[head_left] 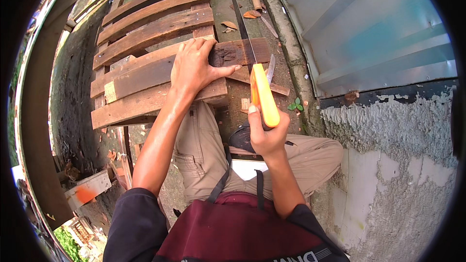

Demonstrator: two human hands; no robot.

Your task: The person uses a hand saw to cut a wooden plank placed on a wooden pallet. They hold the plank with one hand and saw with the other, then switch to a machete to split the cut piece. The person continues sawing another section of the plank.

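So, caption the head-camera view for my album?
Left hand resting on a dark-brown wooden board, right hand gripping a yellow-handled metal saw.

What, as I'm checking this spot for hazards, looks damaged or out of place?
The board beside the left hand has a dark, rough patch near the thumb, unlike its smoother end, so it may be decayed. The wall at lower right looks patchy, its coating seemingly flaking away.

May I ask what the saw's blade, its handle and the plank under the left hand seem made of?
Blade: metal, probably steel, smooth and dark grey, judging by its thin, straight profile.
Handle: likely plastic, given its smooth, evenly glossy yellow.
Plank: wood, apparently unfinished, with rough, dark, weathered grain.
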